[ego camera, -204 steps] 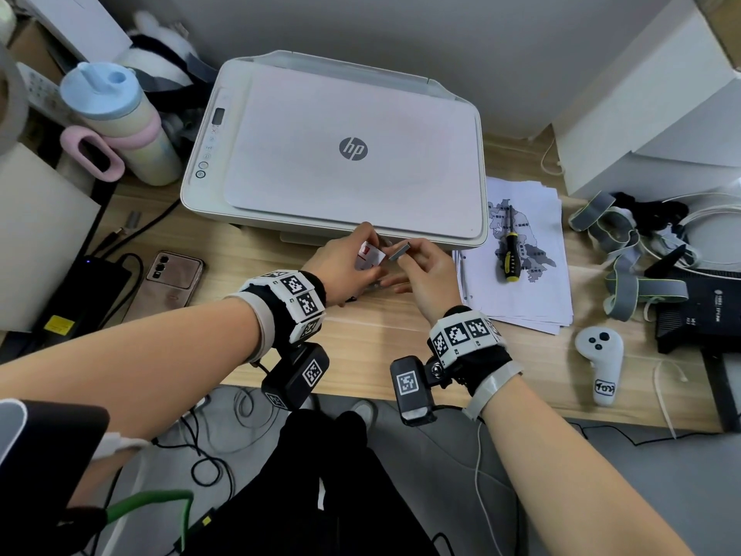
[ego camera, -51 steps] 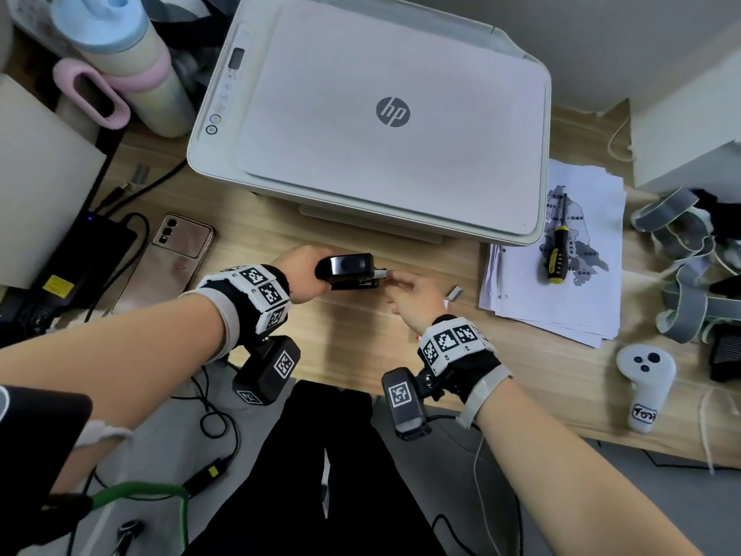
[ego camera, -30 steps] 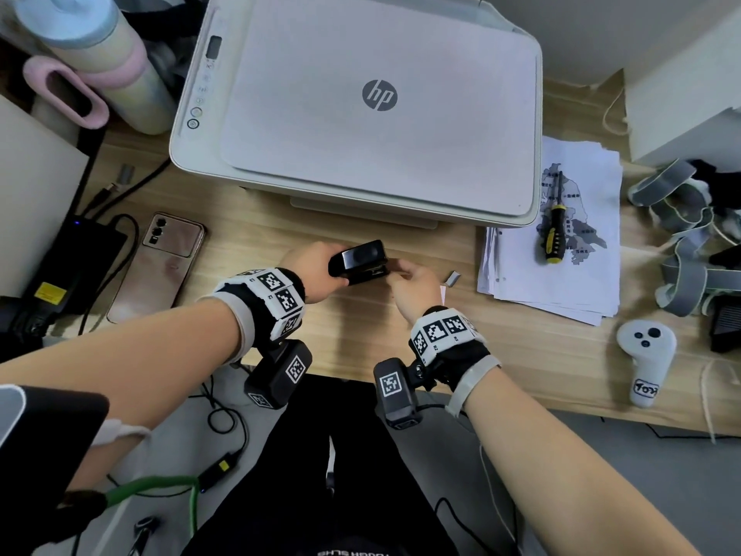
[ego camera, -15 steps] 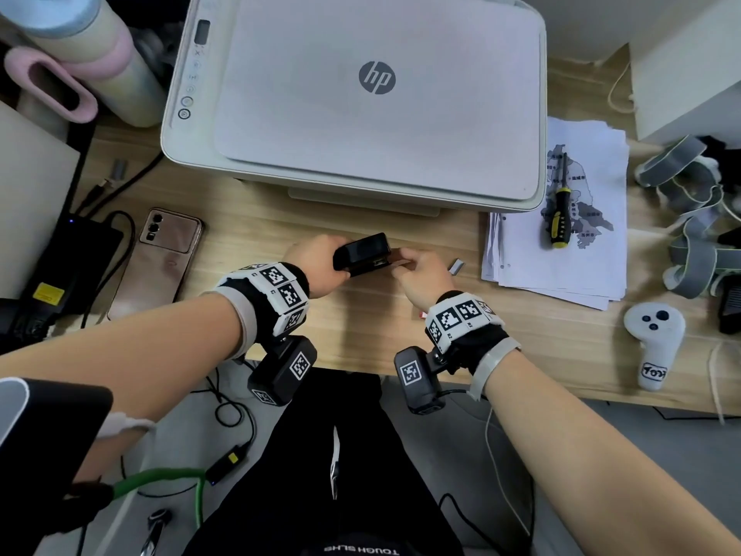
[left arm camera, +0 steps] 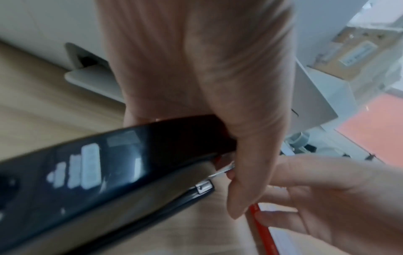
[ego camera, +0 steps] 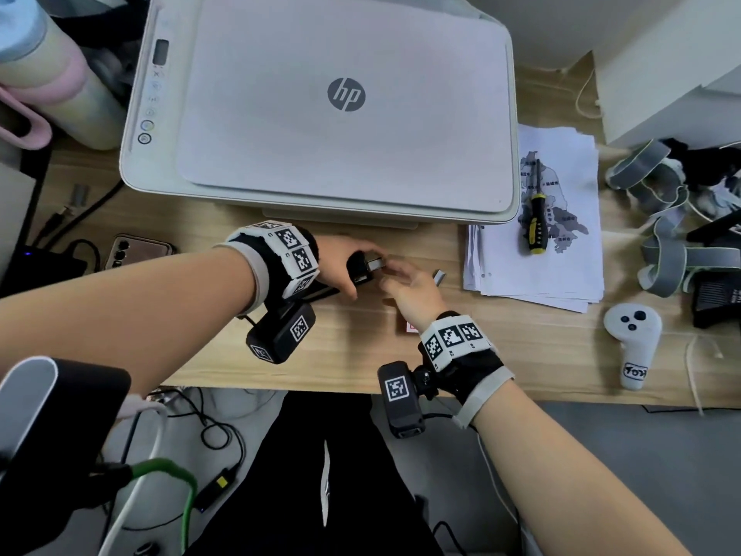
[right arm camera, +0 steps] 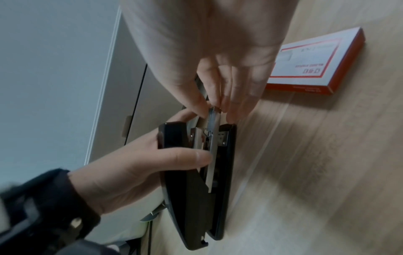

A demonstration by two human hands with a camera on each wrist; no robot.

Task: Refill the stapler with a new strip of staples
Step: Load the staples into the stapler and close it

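Lowered onto the bench now, stapler gripped by left hand; right hand pinches its staple strip. Only the right wrist view shows the staple box.

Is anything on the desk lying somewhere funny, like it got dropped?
Yes, one thing: a small strip of staples lies loose on the desk, between the right hand and the stack of papers. A screwdriver also lies on those papers. The stapler is simply open for refilling, held by the left hand.
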